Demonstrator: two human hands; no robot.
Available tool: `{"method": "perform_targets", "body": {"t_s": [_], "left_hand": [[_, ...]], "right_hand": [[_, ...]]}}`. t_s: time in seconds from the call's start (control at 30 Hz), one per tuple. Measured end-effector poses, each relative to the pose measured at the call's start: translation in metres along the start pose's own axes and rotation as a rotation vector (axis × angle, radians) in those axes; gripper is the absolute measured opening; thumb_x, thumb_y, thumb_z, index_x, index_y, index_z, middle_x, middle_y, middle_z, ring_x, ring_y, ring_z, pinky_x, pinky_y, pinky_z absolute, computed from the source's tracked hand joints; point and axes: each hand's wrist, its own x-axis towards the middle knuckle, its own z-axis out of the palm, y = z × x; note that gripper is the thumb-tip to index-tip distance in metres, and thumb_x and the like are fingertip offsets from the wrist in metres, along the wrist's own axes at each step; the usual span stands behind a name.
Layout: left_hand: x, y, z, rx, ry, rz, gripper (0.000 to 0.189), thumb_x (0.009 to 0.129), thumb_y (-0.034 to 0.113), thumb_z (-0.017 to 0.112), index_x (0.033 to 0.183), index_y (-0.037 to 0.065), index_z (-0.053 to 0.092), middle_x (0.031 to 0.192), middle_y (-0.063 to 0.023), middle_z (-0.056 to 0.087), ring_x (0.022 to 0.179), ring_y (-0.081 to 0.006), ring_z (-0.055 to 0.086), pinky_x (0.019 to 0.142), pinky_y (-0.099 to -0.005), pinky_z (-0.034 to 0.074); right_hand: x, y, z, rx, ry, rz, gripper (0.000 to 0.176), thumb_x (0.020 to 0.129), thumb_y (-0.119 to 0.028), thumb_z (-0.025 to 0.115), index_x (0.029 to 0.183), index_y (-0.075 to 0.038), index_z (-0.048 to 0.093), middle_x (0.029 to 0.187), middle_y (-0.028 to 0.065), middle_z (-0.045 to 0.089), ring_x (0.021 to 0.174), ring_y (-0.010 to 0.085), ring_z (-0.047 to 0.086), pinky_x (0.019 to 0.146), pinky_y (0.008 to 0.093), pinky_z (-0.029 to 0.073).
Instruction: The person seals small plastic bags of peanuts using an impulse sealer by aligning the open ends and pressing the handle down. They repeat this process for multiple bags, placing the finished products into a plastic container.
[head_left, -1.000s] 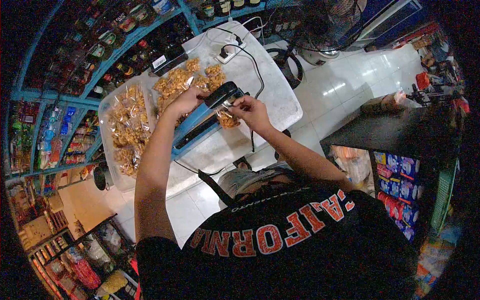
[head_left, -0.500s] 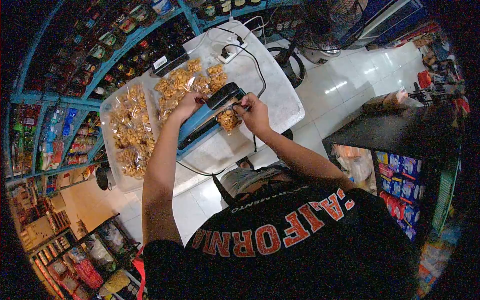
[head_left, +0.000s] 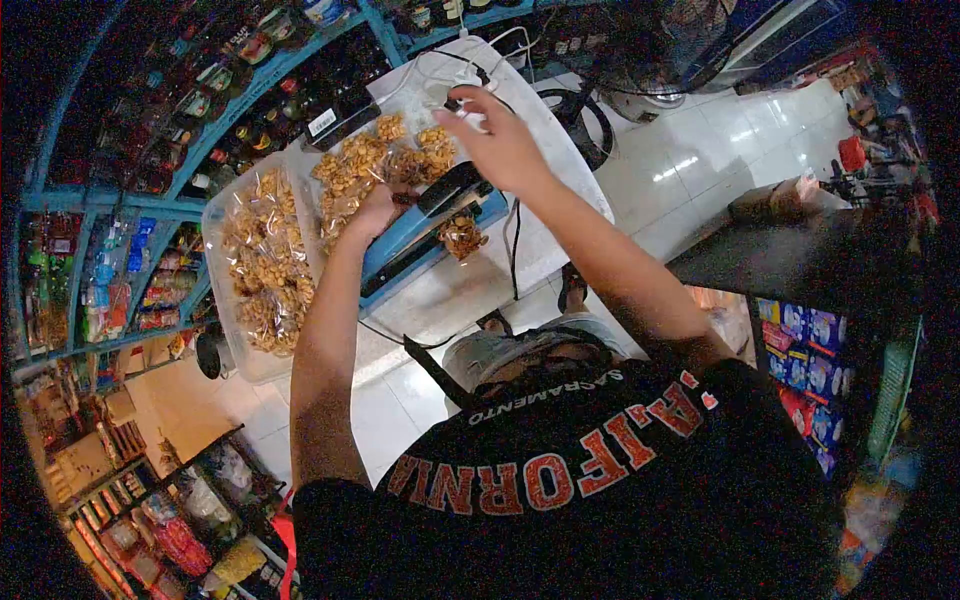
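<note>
A blue and black bag sealer (head_left: pixel 395 250) lies at a slant across the white table. My left hand (head_left: pixel 376 214) is closed at its far side, by the black arm; the fingertips are partly hidden. From the sealer's near side hangs a small clear bag of brown snacks (head_left: pixel 462 236), its top edge caught under the arm. My right hand (head_left: pixel 497 143) is raised beyond the sealer with fingers apart, holding nothing, above the table near the filled bags. Behind the sealer lies a pile of clear bags of golden snacks (head_left: pixel 350 170).
A clear plastic tub (head_left: pixel 212 250) at the left holds several filled bags. A white power strip (head_left: pixel 440 92) with cables sits at the table's (head_left: pixel 575 205) back. Blue shelves (head_left: pixel 110 203) of bottles line the left; a floor fan (head_left: pixel 655 45) stands back right.
My right hand has let go of the small snack bag and moved up and away over the sealer, its fingers spreading. The left hand has stayed at the sealer.
</note>
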Motion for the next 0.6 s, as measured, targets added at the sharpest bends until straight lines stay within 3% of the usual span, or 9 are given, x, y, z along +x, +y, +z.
{"method": "perform_targets", "body": {"t_s": [0.03, 0.1, 0.17, 0.23, 0.37, 0.43, 0.6], "left_hand": [[0.000, 0.000, 0.001, -0.033, 0.072, -0.031, 0.029, 0.065, 0.012, 0.062, 0.093, 0.004, 0.061, 0.084, -0.0102, 0.061, 0.075, -0.0188, 0.056, 0.070, -0.0278, 0.042], [-0.009, 0.005, 0.005, -0.086, 0.154, 0.028, 0.031, 0.064, 0.012, 0.062, 0.094, 0.004, 0.061, 0.084, -0.0100, 0.061, 0.076, -0.0193, 0.057, 0.070, -0.0277, 0.042], [-0.015, 0.017, 0.002, -0.142, 0.239, 0.081, 0.033, 0.063, 0.013, 0.063, 0.095, 0.004, 0.060, 0.084, -0.0098, 0.061, 0.076, -0.0198, 0.057, 0.070, -0.0276, 0.043], [-0.020, 0.031, -0.007, -0.048, -0.056, -0.111, 0.032, 0.065, 0.011, 0.061, 0.096, 0.003, 0.059, 0.084, -0.0091, 0.060, 0.075, -0.0174, 0.056, 0.068, -0.0271, 0.043], [-0.016, 0.017, -0.002, -0.149, -0.100, -0.172, 0.031, 0.066, 0.009, 0.060, 0.096, 0.002, 0.058, 0.082, -0.0078, 0.060, 0.072, -0.0146, 0.054, 0.065, -0.0261, 0.042], [-0.010, 0.004, 0.002, -0.150, -0.025, -0.100, 0.027, 0.066, 0.007, 0.059, 0.093, 0.002, 0.059, 0.079, -0.0061, 0.059, 0.069, -0.0126, 0.053, 0.063, -0.0247, 0.042], [-0.006, 0.001, 0.000, -0.182, -0.085, -0.139, 0.024, 0.066, 0.008, 0.059, 0.089, 0.002, 0.059, 0.076, -0.0051, 0.059, 0.068, -0.0126, 0.053, 0.062, -0.0240, 0.042]], "right_hand": [[0.000, -0.004, 0.004, 0.000, 0.007, 0.002, 0.043, 0.076, -0.039, 0.054, 0.106, -0.009, 0.050, 0.080, 0.0129, 0.058, 0.073, 0.0236, 0.057, 0.065, 0.0318, 0.043], [-0.003, -0.012, 0.012, -0.154, -0.221, 0.132, 0.047, 0.076, -0.045, 0.049, 0.109, -0.012, 0.049, 0.083, 0.0192, 0.058, 0.079, 0.0313, 0.057, 0.070, 0.0356, 0.044], [-0.009, -0.012, 0.019, -0.233, -0.255, 0.160, 0.044, 0.076, -0.044, 0.047, 0.107, -0.014, 0.051, 0.085, 0.0195, 0.058, 0.082, 0.0331, 0.056, 0.072, 0.0367, 0.044], [-0.014, 0.003, 0.031, -0.310, -0.317, 0.241, 0.037, 0.076, -0.040, 0.048, 0.104, -0.017, 0.054, 0.086, 0.0138, 0.060, 0.082, 0.0301, 0.057, 0.072, 0.0372, 0.045], [-0.017, 0.029, 0.040, -0.374, -0.327, 0.276, 0.029, 0.076, -0.036, 0.049, 0.098, -0.018, 0.058, 0.086, 0.0092, 0.061, 0.082, 0.0272, 0.058, 0.072, 0.0367, 0.045], [-0.019, 0.035, 0.044, -0.455, -0.261, 0.287, 0.024, 0.076, -0.033, 0.050, 0.093, -0.019, 0.060, 0.085, 0.0072, 0.061, 0.082, 0.0259, 0.058, 0.071, 0.0371, 0.046], [-0.023, 0.040, 0.044, -0.394, -0.202, 0.265, 0.021, 0.075, -0.031, 0.051, 0.090, -0.019, 0.061, 0.088, 0.0062, 0.061, 0.082, 0.0264, 0.058, 0.071, 0.0391, 0.045]]}}
